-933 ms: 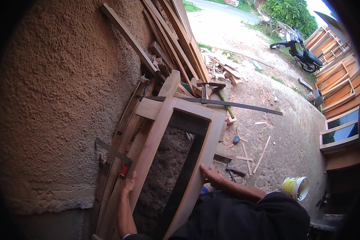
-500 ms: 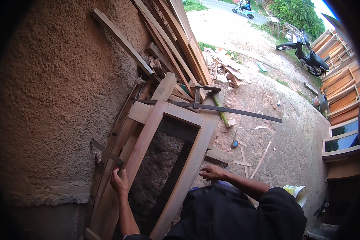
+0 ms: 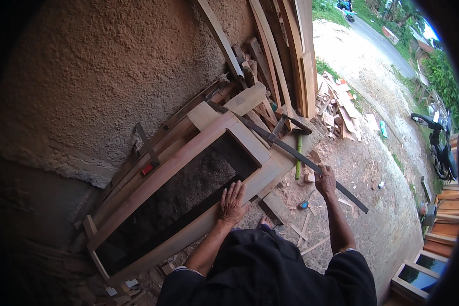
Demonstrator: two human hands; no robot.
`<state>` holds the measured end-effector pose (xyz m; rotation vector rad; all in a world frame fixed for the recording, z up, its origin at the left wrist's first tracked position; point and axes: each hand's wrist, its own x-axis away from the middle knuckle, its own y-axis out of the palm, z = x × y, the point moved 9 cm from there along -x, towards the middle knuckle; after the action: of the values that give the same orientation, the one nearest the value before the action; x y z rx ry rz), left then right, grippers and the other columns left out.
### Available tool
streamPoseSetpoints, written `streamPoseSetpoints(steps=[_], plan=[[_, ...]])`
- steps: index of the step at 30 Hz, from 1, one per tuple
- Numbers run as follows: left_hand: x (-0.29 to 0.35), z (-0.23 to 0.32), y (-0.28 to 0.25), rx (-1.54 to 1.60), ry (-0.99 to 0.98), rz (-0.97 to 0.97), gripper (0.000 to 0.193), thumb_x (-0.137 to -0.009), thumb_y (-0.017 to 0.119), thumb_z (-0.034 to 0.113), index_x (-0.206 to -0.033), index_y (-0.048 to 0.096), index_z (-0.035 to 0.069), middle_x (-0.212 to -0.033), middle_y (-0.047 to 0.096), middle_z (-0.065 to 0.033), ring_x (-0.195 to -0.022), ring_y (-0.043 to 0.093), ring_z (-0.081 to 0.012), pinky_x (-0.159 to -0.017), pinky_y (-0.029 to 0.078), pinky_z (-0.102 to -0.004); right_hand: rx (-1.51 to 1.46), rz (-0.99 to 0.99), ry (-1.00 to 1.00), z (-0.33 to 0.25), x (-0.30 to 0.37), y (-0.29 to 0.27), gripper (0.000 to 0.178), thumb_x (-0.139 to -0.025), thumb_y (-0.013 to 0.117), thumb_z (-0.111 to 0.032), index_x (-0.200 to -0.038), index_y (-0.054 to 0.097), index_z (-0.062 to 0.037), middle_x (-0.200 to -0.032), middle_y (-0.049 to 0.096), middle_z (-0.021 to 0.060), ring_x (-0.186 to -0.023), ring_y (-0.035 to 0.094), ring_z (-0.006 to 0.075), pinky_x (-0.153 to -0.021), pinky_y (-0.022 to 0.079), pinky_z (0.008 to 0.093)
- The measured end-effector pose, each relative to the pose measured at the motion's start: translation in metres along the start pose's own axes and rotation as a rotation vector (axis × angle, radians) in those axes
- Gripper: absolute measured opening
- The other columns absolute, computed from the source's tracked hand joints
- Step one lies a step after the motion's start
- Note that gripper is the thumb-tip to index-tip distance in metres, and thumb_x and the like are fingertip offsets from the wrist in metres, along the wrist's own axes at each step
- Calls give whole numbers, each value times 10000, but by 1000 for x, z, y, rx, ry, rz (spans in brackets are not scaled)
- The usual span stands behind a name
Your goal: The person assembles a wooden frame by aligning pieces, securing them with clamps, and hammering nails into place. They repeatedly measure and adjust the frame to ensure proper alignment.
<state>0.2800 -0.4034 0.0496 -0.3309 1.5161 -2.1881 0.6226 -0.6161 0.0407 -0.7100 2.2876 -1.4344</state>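
A rectangular wooden frame (image 3: 171, 178) lies before me, with a dark opening inside it. My left hand (image 3: 233, 203) rests on its near right rail, fingers stretched out flat. A long dark metal bar clamp (image 3: 344, 191) crosses the frame's far end and sticks out to the right. Around the bar, to the right of the clamp's jaw, my right hand (image 3: 325, 181) is closed. An L-shaped dark tool with a red end (image 3: 147, 168) hangs on the boards along the frame's left side, touched by neither hand. The boards hide part of it.
Long planks (image 3: 278, 56) lean on the rough wall (image 3: 102, 76). Wood scraps (image 3: 341, 104) lie beyond. A green-handled tool (image 3: 298, 160), a small blue object (image 3: 303, 205) and a wood block (image 3: 274, 208) are on the ground. A motorcycle (image 3: 440, 140) stands at the far right.
My left hand has left the red-ended tool and come to the frame's near rail. My right hand has reached out and taken hold of the clamp's bar. The view has turned.
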Motion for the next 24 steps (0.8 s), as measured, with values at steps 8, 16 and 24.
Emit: streamPoseSetpoints(steps=[8,16,24], plan=[[-1,-2,-2,-33,7,36,859,-848,756,348,-1577,350,148,-1618,359,-121,-1490,342,-331,-1207,276,-528,-11,-205,-61,14,-39,41,482,-893,702,-312,-1335,592,-154,-1332,572,167,-1226,557,376,-977,485,482],[-3,0,-3,-41,7,24,867,-842,767,353,-1575,353,144,-1606,382,-120,-1477,366,-335,-1201,289,-532,-35,-185,-170,15,-60,63,431,-992,575,-431,-1268,642,-106,-1189,658,219,-1101,642,402,-926,518,494],[-4,0,-2,-6,-2,-5,864,-850,766,342,-1578,349,134,-1619,358,-135,-1491,342,-345,-1211,262,-538,-173,-314,-159,-2,-80,81,495,-1001,541,-498,-1097,690,-36,-955,699,257,-936,677,442,-824,520,507]])
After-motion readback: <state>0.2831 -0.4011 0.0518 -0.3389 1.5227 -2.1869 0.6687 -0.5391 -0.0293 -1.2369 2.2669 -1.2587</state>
